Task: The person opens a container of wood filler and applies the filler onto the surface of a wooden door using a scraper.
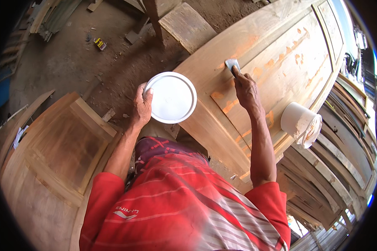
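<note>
My left hand grips a round white plastic lid by its left edge, thumb on top. The lid's upper face looks clean. In my right hand is a putty knife with a flat, pale blade. Its blade is at the surface of a wooden door panel; whether it touches, I cannot tell. Orange filler patches are smeared along the door's joints and across its raised panel. A white bucket with filler stains around its mouth lies tilted on the door's right side.
Another wooden door leans at the left. Stacked boards fill the right side. A wooden block stands beyond the door, near a dark post. A small yellow packet lies on the dirt floor.
</note>
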### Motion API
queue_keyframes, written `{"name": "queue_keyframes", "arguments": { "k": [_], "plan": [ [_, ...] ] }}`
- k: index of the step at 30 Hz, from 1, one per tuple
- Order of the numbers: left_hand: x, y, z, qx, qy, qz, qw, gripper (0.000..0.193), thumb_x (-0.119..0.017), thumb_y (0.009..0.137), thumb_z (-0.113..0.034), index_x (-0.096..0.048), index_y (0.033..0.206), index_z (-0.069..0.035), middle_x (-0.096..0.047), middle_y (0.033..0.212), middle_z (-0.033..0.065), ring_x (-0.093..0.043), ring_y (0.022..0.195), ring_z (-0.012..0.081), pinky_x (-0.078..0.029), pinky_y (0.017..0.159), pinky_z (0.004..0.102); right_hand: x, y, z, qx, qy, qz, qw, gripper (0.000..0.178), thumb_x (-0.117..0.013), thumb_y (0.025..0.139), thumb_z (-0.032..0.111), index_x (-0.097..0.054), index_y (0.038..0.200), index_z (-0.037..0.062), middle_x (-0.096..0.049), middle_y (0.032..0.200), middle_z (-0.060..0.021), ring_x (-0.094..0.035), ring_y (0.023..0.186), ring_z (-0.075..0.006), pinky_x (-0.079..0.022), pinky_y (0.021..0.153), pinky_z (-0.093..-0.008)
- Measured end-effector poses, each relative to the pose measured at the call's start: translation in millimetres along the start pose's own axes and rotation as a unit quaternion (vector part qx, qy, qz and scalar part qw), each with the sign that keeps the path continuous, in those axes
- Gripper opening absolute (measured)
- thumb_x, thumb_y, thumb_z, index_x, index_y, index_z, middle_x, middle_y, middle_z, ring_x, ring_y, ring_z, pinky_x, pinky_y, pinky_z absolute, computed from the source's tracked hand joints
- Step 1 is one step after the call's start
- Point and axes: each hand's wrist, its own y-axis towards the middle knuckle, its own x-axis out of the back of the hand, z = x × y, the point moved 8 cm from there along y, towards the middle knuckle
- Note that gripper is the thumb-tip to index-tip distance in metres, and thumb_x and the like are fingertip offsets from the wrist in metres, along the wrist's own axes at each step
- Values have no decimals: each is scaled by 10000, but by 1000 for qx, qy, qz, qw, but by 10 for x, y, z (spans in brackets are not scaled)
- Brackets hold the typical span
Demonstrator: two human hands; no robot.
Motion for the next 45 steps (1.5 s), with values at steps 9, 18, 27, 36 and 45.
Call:
{"name": "queue_keyframes", "arguments": {
  "k": [9, 18, 27, 36, 45],
  "plan": [
    [-25, 87, -27, 6, -12, 22, 1000, 414, -481, 1098, -356, -538, 1332, -19, -648, 1176, 151, -613, 1087, 237, -502, 943, 397, -221, -257, 354, 33, -37, 22, 999, 439, -567, 1024, 127, -565, 1454, 211, -598, 885, -158, -642, 748, -334, -533, 692, -467],
    [-5, 88, 33, 8, -17, 36, 999, 418, -489, 1094, -369, -545, 1309, -15, -648, 1156, 160, -616, 1062, 240, -499, 923, 407, -127, -230, 434, 5, 38, -19, 999, 372, -606, 1007, 119, -634, 1377, 125, -593, 833, -174, -623, 732, -337, -495, 682, -457],
    [49, 81, 1, 5, -23, 49, 999, 444, -480, 1094, -387, -532, 1329, -13, -644, 1148, 162, -612, 1064, 243, -500, 927, 405, 82, -191, 403, -54, 25, 5, 998, 375, -607, 991, 173, -650, 1348, 62, -683, 854, -218, -695, 770, -277, -527, 703, -409],
    [-21, 157, -77, -33, 16, 76, 996, 405, -491, 1093, -344, -543, 1296, 3, -652, 1121, 167, -622, 1052, 260, -496, 931, 413, 1013, 1393, -721, -148, -3, -24, 989, 323, -537, 937, 163, -726, 1154, 17, -717, 832, -223, -707, 725, -349, -568, 674, -449],
    [21, 161, -69, -27, -33, 74, 996, 390, -499, 1089, -335, -549, 1268, 8, -650, 1091, 167, -619, 1024, 260, -495, 913, 414, 474, 861, 151, -200, -12, 172, 965, 361, -549, 1005, 181, -677, 1314, 45, -545, 585, -7, -454, 432, -74, -374, 351, -285]
  ]
}}
